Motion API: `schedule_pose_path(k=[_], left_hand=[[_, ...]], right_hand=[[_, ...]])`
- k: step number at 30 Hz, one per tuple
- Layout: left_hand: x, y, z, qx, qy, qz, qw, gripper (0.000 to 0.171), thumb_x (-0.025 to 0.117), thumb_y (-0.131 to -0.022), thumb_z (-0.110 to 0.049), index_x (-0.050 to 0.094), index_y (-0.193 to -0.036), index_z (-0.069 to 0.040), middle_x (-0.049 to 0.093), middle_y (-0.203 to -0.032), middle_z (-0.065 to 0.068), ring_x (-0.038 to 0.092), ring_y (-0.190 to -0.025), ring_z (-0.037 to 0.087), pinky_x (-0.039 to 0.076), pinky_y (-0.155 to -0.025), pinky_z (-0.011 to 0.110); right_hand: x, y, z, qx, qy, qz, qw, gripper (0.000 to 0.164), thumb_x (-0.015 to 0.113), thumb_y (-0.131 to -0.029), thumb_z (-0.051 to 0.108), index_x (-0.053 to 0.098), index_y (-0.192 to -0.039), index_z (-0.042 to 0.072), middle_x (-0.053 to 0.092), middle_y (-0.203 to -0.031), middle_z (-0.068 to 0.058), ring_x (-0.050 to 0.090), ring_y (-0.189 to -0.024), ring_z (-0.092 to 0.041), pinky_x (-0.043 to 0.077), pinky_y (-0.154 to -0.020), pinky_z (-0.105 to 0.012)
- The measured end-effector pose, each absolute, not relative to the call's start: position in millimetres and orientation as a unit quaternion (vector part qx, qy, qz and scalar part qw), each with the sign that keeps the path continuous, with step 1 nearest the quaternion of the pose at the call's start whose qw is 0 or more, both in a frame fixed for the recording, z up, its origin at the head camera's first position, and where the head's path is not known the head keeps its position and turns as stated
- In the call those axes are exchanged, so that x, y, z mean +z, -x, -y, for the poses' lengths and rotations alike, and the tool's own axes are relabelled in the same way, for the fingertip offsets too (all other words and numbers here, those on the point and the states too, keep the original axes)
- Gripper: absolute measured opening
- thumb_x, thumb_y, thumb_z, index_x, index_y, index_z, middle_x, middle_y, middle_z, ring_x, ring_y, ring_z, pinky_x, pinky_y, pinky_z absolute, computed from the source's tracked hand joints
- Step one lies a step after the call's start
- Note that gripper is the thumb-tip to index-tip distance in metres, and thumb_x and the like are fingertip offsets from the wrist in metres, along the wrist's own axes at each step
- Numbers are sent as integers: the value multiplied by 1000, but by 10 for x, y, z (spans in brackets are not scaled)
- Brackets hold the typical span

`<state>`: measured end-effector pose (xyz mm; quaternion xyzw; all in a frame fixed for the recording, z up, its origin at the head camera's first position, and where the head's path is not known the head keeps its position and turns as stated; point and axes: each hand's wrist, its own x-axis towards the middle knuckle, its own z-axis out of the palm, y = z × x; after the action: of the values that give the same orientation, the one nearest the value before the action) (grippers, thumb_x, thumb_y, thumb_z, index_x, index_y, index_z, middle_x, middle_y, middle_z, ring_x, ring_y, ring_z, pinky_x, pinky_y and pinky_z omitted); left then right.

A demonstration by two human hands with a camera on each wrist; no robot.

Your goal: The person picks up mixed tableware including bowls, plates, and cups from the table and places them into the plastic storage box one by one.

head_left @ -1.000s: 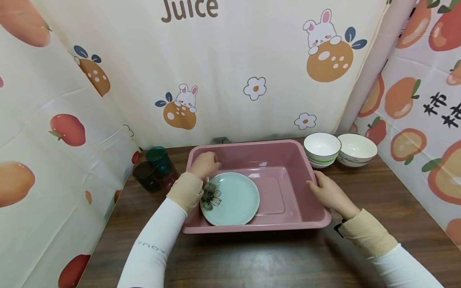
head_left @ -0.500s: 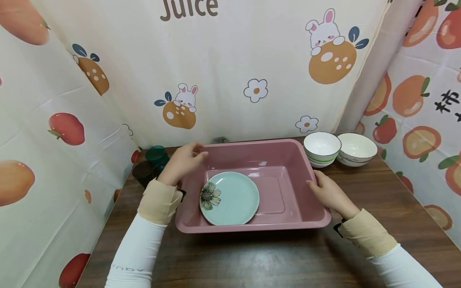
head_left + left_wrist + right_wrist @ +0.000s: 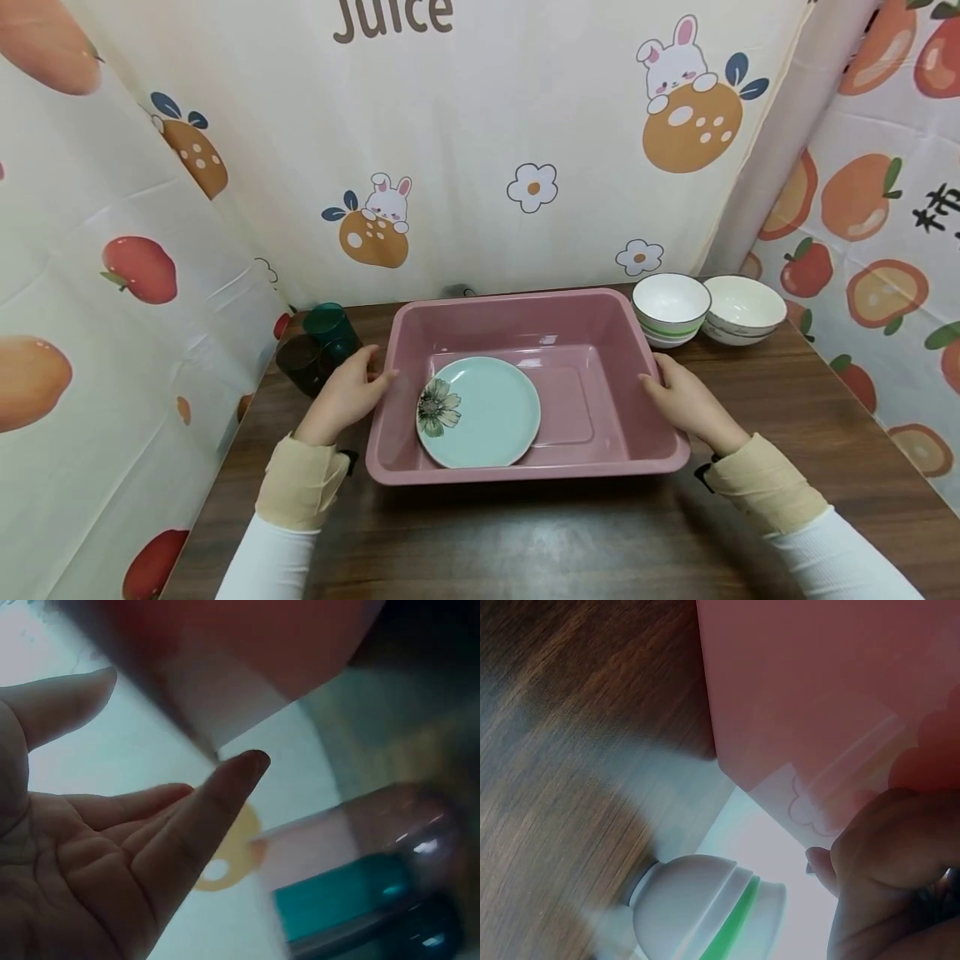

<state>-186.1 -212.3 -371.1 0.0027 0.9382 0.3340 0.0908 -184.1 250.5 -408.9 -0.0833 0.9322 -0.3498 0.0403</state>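
Note:
A pink rectangular plastic basin (image 3: 577,400) stands on the table with a pale green plate (image 3: 491,412) lying flat in its left part. The plate has a dark flower print at its left side. At the basin's left rim is my left hand (image 3: 345,400); in the left wrist view its thumb (image 3: 71,705) and fingers (image 3: 202,825) are spread apart near the basin's edge, and contact is hard to tell. My right hand (image 3: 693,404) grips the right rim, thumb on the inner side. Its other fingers are hidden behind the wall.
Dark and green tumblers (image 3: 326,329) stand close by my left hand at the back left. Two stacks of bowls, white with a green band (image 3: 671,308) and cream (image 3: 744,308), sit behind my right hand. A printed curtain (image 3: 465,125) hangs behind the wooden table (image 3: 525,542).
My left hand has lifted away from inside the basin near the plate and moved left and toward me, to the outside of the left rim. The right hand stays at its rim.

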Motion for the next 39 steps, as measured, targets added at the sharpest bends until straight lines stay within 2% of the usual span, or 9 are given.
schedule_pose_path(k=[7,13,23,30,33,35,37,39], left_hand=[[-4007,1683,2051,387,30,-918,75,58,59,-96,-26,40,-142,4,60,-129,26,66,-103,31,55,-88,46],[-4117,1647,1979,401,57,-914,27,51,58,-94,-21,48,-137,5,65,-118,25,66,-101,30,53,-87,45],[-4151,1635,1965,397,67,-916,8,49,57,-94,-20,50,-137,4,65,-120,25,65,-104,33,50,-91,48],[-4146,1639,1968,397,70,-915,2,48,56,-94,-18,51,-136,4,65,-121,26,64,-106,35,49,-93,50],[-4137,1635,1962,399,70,-914,0,48,56,-94,-17,51,-136,5,65,-121,27,64,-106,35,49,-93,50],[-4135,1636,1961,399,71,-914,-1,48,56,-94,-17,51,-136,5,65,-121,26,65,-105,35,50,-93,50],[-4133,1638,1959,400,72,-914,-1,48,56,-94,-17,51,-136,5,65,-120,26,65,-104,34,50,-92,49],[-4133,1640,1958,402,74,-913,0,47,56,-94,-17,51,-136,5,66,-118,26,66,-103,33,51,-91,48]], right_hand=[[-4098,1841,-2503,-348,83,-933,45,52,47,-101,17,35,-140,-15,54,-128,-35,60,-108,-39,50,-87,-52],[-4104,1843,-2505,-345,82,-934,44,52,48,-101,17,36,-140,-15,54,-128,-35,59,-108,-39,50,-87,-51],[-4101,1848,-2512,-344,86,-935,33,49,52,-99,15,41,-137,-15,59,-121,-34,62,-101,-36,51,-83,-48],[-4011,1860,-2561,-350,85,-931,54,55,53,-100,24,40,-138,-12,69,-104,-25,67,-83,-21,52,-69,-32],[-3943,1881,-2638,-370,72,-923,78,58,51,-101,31,36,-143,-7,70,-84,-17,65,-63,-17,52,-57,-33],[-3881,1900,-2713,-382,67,-918,80,60,50,-102,34,34,-145,-5,68,-74,-11,63,-56,-17,52,-52,-35],[-3813,1928,-2800,-398,62,-912,76,59,49,-102,33,32,-146,-3,64,-70,-10,62,-53,-17,53,-50,-37],[-3741,1968,-2903,-402,58,-912,55,62,47,-103,33,29,-147,-6,66,-74,-13,64,-57,-13,55,-52,-35]])
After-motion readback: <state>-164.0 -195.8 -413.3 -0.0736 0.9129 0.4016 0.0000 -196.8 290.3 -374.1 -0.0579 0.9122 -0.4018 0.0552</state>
